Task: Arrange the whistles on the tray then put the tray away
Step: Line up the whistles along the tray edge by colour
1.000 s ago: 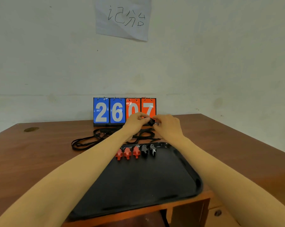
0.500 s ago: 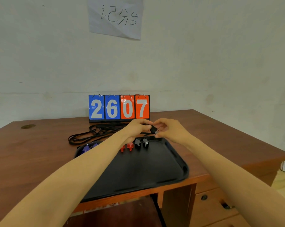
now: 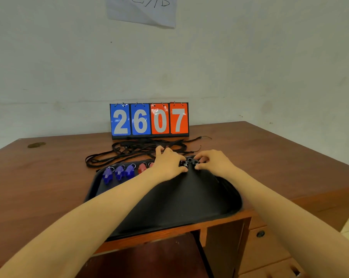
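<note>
A black rectangular plastic tray (image 3: 179, 197) lies on a brown wooden desk (image 3: 49, 177), its near edge at the desk's 6 o'clock rim. The whistles sit in a row along the tray's far side. Three blue plastic whistles (image 3: 119, 173) with metal rings are at about 10 o'clock on the tray. Next to them, towards 11 o'clock, are red plastic whistles (image 3: 142, 167), partly hidden by the left hand (image 3: 167, 163).

Both hands meet near the tray's 12 to 1 o'clock edge. The right hand (image 3: 213, 163) has its thumb and curled fingers closed on a small black plastic whistle (image 3: 194, 161), low at the tray surface. Just to its 9 o'clock is a second black whistle (image 3: 183, 164). The left hand's thumb and forefinger tips seem to pinch it, and its other fingers are bent. I cannot tell whether either whistle rests fully on the tray.

Beyond the tray at 12 o'clock is a tangle of black lanyard cords (image 3: 129, 153), and behind that a flip scoreboard (image 3: 149, 120) reading 2607. A white paper sheet (image 3: 143, 11) hangs on the wall above.
</note>
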{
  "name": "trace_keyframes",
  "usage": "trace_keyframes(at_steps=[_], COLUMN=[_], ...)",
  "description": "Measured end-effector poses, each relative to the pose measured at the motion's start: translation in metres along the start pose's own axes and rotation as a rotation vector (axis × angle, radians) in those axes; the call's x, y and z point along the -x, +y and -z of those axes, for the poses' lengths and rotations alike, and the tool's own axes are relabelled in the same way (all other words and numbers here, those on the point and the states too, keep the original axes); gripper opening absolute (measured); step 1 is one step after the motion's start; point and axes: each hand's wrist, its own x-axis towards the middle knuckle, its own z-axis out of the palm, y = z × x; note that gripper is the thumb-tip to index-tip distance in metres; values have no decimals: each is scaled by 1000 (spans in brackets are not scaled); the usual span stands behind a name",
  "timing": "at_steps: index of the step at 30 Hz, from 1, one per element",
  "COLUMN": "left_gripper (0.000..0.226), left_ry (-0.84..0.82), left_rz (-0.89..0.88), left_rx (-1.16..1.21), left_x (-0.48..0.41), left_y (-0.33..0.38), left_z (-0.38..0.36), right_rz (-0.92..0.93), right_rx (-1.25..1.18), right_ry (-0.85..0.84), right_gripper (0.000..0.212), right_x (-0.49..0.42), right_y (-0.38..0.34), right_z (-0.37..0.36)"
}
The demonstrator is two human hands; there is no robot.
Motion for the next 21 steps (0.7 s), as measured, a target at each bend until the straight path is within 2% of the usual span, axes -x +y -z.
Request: trace_keyframes(at_steps=[9, 15, 21], left_gripper=[46, 52, 42], left_ry=[20, -6, 88], left_rz=[-3, 1, 73], left_rx=[41, 61, 234], left_x=[-5, -3, -8], left_y=[3, 6, -12], left_z=[-6, -3, 19], right_rz=[-3, 7, 71], right_rx=[128, 102, 38], right_ry=[-5, -23, 96], right_gripper=[39, 43, 31], right_x=[-10, -5, -7], right_y=[-1, -4, -13], right_z=[-5, -1, 20])
